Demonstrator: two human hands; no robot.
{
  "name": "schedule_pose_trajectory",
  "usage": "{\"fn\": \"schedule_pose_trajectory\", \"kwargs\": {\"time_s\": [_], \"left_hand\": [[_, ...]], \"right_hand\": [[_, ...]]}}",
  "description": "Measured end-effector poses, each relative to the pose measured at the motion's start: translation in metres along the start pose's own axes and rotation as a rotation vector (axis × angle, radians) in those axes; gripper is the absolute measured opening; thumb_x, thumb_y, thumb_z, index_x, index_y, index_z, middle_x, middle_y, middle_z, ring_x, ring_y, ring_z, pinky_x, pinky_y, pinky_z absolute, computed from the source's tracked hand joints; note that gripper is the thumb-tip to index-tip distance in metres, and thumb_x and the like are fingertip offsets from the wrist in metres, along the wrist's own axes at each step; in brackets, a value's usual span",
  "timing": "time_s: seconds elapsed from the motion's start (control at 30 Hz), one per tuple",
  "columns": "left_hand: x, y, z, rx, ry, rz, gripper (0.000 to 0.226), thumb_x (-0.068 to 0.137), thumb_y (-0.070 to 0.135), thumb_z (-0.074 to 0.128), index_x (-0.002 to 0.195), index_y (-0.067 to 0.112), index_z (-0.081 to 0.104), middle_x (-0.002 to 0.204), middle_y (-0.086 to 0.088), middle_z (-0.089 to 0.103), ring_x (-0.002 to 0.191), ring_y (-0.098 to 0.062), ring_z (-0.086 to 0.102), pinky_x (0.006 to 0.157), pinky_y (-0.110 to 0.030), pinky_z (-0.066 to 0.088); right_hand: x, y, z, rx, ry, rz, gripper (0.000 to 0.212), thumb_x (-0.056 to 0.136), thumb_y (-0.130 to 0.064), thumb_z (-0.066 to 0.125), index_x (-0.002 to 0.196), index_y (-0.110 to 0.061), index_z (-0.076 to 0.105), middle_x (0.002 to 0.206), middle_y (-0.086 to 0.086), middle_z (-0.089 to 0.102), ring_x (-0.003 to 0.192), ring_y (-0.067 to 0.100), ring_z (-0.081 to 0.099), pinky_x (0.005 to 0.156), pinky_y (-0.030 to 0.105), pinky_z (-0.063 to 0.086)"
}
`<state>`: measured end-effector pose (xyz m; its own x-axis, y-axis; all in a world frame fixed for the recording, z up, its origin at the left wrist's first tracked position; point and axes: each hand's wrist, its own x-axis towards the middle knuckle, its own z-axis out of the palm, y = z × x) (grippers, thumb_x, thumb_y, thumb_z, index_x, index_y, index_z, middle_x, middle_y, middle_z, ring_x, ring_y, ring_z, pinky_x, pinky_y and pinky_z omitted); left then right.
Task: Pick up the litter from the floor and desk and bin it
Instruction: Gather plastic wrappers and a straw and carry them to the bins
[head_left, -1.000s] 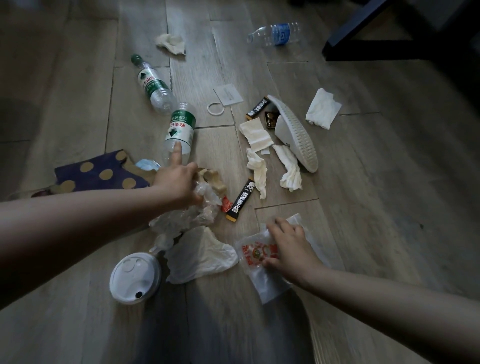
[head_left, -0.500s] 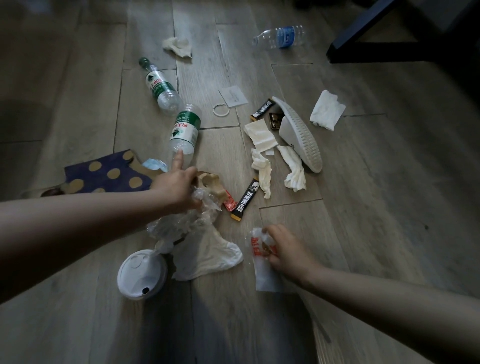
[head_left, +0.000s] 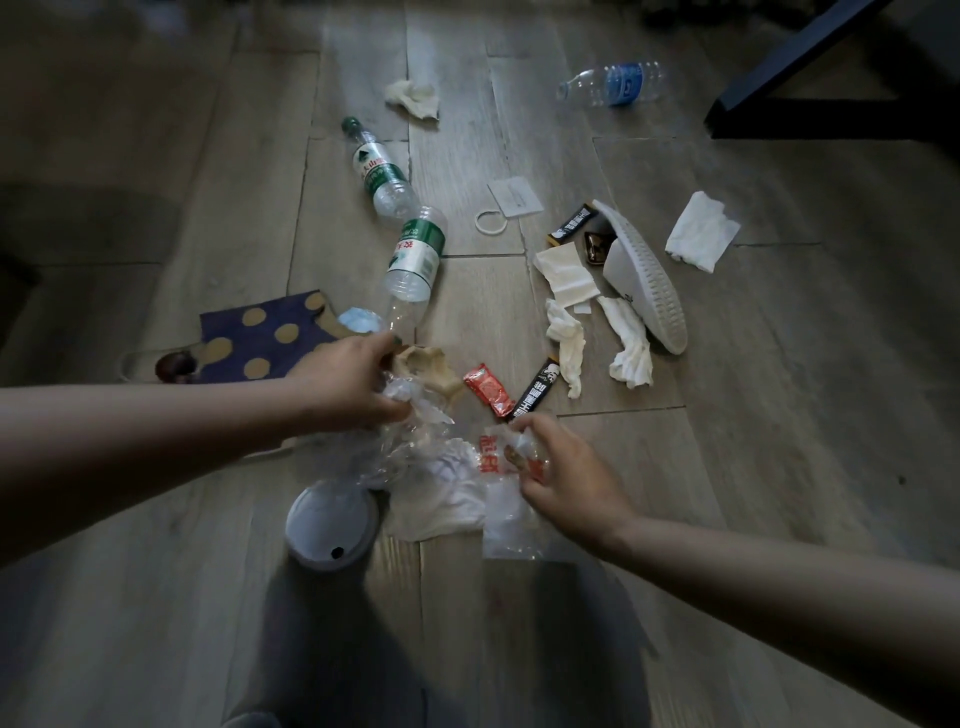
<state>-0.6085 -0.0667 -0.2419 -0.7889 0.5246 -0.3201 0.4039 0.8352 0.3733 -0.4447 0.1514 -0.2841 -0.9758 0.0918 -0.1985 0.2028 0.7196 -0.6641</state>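
Head view: just beyond the cup lid (head_left: 332, 525) the left grip (head_left: 343, 384) clutches crumpled clear plastic (head_left: 415, 410), and right of the lid the right grip (head_left: 561, 478) pinches the red-printed bag (head_left: 506, 504); bunch both tightly before lifting, lest loose tails drag.

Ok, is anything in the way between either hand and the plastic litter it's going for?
Nothing visible. The left hand grips the crumpled clear plastic, and the right hand pinches the red-printed bag. No bin is in view.
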Motion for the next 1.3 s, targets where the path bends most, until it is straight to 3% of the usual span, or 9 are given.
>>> {"fn": "schedule_pose_trajectory", "kwargs": {"time_s": [0.13, 0.23, 0.33, 0.4, 0.5, 0.67, 0.9, 1.07, 1.3], "left_hand": [[-0.023, -0.027, -0.007, 0.07, 0.0, -0.119, 0.043, 0.068, 0.047, 0.075, 0.097, 0.026, 0.05, 0.096, 0.004, 0.059, 0.08, -0.017, 0.057, 0.058, -0.029, 0.043], [-0.037, -0.046, -0.012, 0.132, -0.006, -0.193, 0.043, 0.066, 0.048, 0.076, 0.09, 0.026, 0.047, 0.093, 0.002, 0.058, 0.08, -0.02, 0.056, 0.057, -0.03, 0.038], [-0.048, -0.06, -0.014, 0.146, -0.038, -0.232, 0.046, 0.068, 0.049, 0.076, 0.096, 0.024, 0.048, 0.102, 0.0, 0.054, 0.088, -0.02, 0.055, 0.064, -0.031, 0.041], [-0.054, -0.066, -0.014, 0.159, -0.05, -0.234, 0.051, 0.07, 0.049, 0.075, 0.102, 0.021, 0.049, 0.106, -0.001, 0.053, 0.091, -0.022, 0.056, 0.07, -0.034, 0.046], [-0.059, -0.073, -0.014, 0.13, -0.066, -0.241, 0.058, 0.07, 0.048, 0.075, 0.114, 0.018, 0.052, 0.111, -0.004, 0.058, 0.097, -0.024, 0.059, 0.08, -0.04, 0.051], [-0.061, -0.082, -0.014, 0.111, -0.071, -0.256, 0.064, 0.07, 0.048, 0.075, 0.122, 0.02, 0.051, 0.116, -0.006, 0.059, 0.102, -0.025, 0.059, 0.084, -0.039, 0.051], [-0.062, -0.089, -0.011, 0.139, -0.043, -0.279, 0.055, 0.069, 0.051, 0.074, 0.108, 0.02, 0.051, 0.108, -0.006, 0.06, 0.093, -0.024, 0.059, 0.075, -0.034, 0.05], [-0.062, -0.09, -0.01, 0.116, -0.047, -0.275, 0.062, 0.069, 0.053, 0.073, 0.118, 0.021, 0.051, 0.111, -0.004, 0.06, 0.095, -0.022, 0.059, 0.079, -0.037, 0.053], [-0.059, -0.086, -0.008, 0.136, -0.04, -0.28, 0.064, 0.068, 0.055, 0.072, 0.119, 0.023, 0.049, 0.115, -0.004, 0.056, 0.097, -0.023, 0.057, 0.076, -0.033, 0.049]], "right_hand": [[0.009, -0.02, 0.018, 0.083, -0.091, -0.048, 0.045, 0.085, -0.019, 0.065, 0.124, -0.034, 0.046, 0.126, -0.008, 0.054, 0.108, 0.01, 0.058, 0.089, 0.031, 0.052], [0.02, -0.031, 0.031, 0.008, -0.131, -0.142, 0.054, 0.084, -0.02, 0.066, 0.132, -0.03, 0.044, 0.133, -0.008, 0.049, 0.122, 0.009, 0.047, 0.098, 0.024, 0.041], [0.033, -0.04, 0.04, -0.137, -0.21, -0.218, 0.071, 0.083, -0.026, 0.069, 0.143, -0.03, 0.032, 0.143, -0.006, 0.041, 0.132, 0.014, 0.038, 0.107, 0.032, 0.038], [0.04, -0.041, 0.044, -0.281, -0.281, -0.259, 0.095, 0.078, -0.031, 0.075, 0.151, -0.032, 0.014, 0.155, 0.0, 0.023, 0.142, 0.021, 0.022, 0.117, 0.041, 0.026], [0.046, -0.039, 0.049, -0.421, -0.365, -0.296, 0.121, 0.072, -0.039, 0.08, 0.147, -0.046, -0.015, 0.16, -0.002, -0.013, 0.148, 0.028, -0.008, 0.117, 0.052, 0.009], [0.05, -0.039, 0.057, -0.544, -0.417, -0.45, 0.123, 0.069, -0.056, 0.075, 0.141, -0.052, -0.024, 0.155, -0.005, -0.033, 0.145, 0.036, -0.016, 0.112, 0.061, 0.016], [0.058, -0.045, 0.071, -0.719, -0.467, -0.537, 0.101, 0.076, -0.072, 0.058, 0.15, -0.042, -0.004, 0.158, 0.004, -0.023, 0.146, 0.042, -0.004, 0.112, 0.06, 0.021], [0.058, -0.041, 0.07, -0.716, -0.438, -0.502, 0.093, 0.078, -0.074, 0.051, 0.151, -0.037, 0.005, 0.16, 0.006, -0.016, 0.142, 0.044, 0.013, 0.107, 0.058, 0.03], [0.056, -0.04, 0.068, -0.575, -0.421, -0.459, 0.074, 0.081, -0.06, 0.061, 0.142, -0.034, 0.029, 0.156, 0.005, 0.015, 0.133, 0.032, 0.028, 0.103, 0.046, 0.04]]}}
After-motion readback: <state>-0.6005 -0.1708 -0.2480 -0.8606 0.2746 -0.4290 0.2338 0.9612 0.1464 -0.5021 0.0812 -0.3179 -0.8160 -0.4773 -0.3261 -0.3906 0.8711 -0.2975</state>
